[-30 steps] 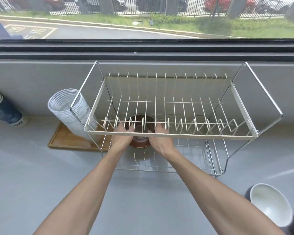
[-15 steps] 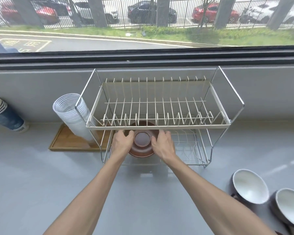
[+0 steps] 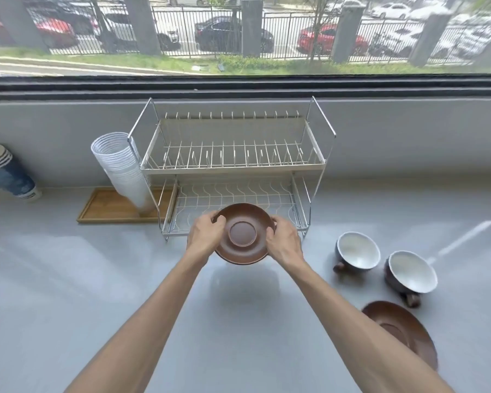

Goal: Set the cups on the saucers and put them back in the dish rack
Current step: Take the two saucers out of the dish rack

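With the left hand (image 3: 206, 236) and right hand (image 3: 284, 241) gripping the brown saucer (image 3: 243, 234) by its rim, just above the desk (image 3: 97, 279) before the dish rack (image 3: 233, 165), best lower it flat beside the cups (image 3: 357, 251).

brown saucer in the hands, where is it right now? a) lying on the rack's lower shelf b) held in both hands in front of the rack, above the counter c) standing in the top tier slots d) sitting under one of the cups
b: the left hand and right hand grip opposite edges of the brown saucer, which hangs in front of the dish rack, above the counter, with both cups apart on the right.
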Tool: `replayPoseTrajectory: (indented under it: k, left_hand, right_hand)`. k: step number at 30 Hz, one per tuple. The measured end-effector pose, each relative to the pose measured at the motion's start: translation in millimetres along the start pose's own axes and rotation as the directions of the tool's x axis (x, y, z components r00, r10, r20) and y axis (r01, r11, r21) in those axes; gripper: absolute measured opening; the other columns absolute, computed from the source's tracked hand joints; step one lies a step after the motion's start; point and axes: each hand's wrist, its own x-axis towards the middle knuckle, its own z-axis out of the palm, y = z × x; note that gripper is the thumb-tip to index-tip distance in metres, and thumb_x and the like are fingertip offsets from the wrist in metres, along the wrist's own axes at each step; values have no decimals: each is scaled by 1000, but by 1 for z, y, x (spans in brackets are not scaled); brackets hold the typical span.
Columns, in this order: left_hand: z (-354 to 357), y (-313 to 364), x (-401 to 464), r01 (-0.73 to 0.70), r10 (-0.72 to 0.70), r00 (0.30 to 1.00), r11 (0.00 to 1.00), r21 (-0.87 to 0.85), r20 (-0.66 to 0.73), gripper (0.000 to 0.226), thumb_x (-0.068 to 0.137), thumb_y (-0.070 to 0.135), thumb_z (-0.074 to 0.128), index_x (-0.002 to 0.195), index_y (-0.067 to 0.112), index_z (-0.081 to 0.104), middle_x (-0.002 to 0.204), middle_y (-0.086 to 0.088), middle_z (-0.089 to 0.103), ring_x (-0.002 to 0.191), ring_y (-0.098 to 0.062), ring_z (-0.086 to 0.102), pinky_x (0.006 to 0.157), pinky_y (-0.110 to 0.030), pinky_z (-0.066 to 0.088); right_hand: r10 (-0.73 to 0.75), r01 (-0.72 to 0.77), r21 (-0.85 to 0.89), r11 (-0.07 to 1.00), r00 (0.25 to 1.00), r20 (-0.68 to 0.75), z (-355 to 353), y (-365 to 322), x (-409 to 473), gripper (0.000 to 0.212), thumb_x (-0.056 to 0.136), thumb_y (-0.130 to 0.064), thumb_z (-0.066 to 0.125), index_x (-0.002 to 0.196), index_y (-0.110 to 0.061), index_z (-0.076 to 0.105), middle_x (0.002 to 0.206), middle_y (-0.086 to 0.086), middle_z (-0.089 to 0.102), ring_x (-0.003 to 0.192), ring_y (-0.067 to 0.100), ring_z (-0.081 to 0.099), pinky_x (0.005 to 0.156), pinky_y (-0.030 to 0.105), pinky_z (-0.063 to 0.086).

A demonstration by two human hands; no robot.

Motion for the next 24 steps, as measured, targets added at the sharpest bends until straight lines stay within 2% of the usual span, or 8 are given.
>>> replayPoseTrajectory:
  k: [1, 4, 8, 11, 17, 20, 22, 24]
  left_hand:
    - [2, -3, -7, -5, 5, 1000, 1000, 10, 15, 32, 87, 30, 48, 108, 26, 72, 100, 0, 68, 106, -35, 67, 92, -54, 58]
    - [13, -19, -22, -44, 43, 999, 997, 59, 18, 17, 83, 26, 46, 72, 36, 53, 96, -1, 60, 106, -39, 68, 88, -57, 58]
    - [30, -44, -35, -68, 60, 994, 994, 84, 90, 28, 78, 27, 43, 88, 27, 69, 95, -9, 76, 97, -37, 70, 83, -56, 60]
    - [43, -44, -62, -50, 41, 993, 995, 86, 113, 25, 86, 18, 44, 66, 31, 53, 93, -15, 73, 96, -39, 68, 84, -54, 59]
    - [79, -58, -89, -30, 13, 978, 997, 75, 210, 20, 85, 22, 43, 69, 30, 52, 90, -13, 68, 79, -32, 58, 85, -52, 57]
    - [92, -61, -96, -11, -11, 971, 996, 92, 239, 18, 88, 24, 45, 81, 32, 61, 87, -5, 69, 92, -34, 64, 89, -54, 57]
    - [102, -61, -97, 11, -32, 962, 997, 78, 272, 27, 93, 25, 49, 112, 30, 67, 92, 5, 65, 106, -33, 64, 95, -53, 55]
    - [109, -60, -98, 34, -56, 954, 996, 77, 294, 46, 93, 29, 51, 138, 24, 57, 106, 4, 64, 110, -30, 63, 100, -51, 53]
  right_hand:
    - [5, -5, 10, 1000, 1000, -13, -3, 7, -7, 40, 94, -14, 44, 132, -14, 56, 126, 15, 63, 119, 32, 57, 96, 39, 45]
    - [33, -31, 37, 999, 999, -40, -8, 26, -30, 39, 94, -11, 43, 130, -13, 58, 124, 14, 64, 118, 32, 57, 96, 38, 44]
    - [94, -90, 69, 994, 994, -52, -7, 51, -59, 40, 93, -15, 43, 130, -17, 59, 119, 13, 67, 113, 34, 59, 94, 38, 46]
    - [178, -174, 86, 981, 983, -40, -7, 73, -83, 41, 92, -19, 42, 130, -21, 58, 118, 13, 66, 111, 33, 59, 94, 39, 47]
    - [307, -301, 107, 948, 950, -50, -11, 114, -117, 43, 91, -23, 47, 133, -20, 55, 120, 12, 64, 111, 33, 60, 92, 37, 47]
    - [353, -345, 117, 931, 934, -48, -14, 128, -124, 44, 90, -24, 48, 133, -20, 55, 117, 12, 65, 110, 32, 60, 91, 36, 45]
    - [376, -369, 127, 921, 925, -44, -17, 136, -126, 44, 90, -25, 49, 133, -20, 55, 117, 12, 65, 111, 31, 60, 92, 35, 46]
    - [395, -387, 135, 912, 918, -39, -20, 142, -128, 44, 90, -26, 50, 134, -20, 54, 119, 11, 64, 111, 30, 59, 92, 35, 45]
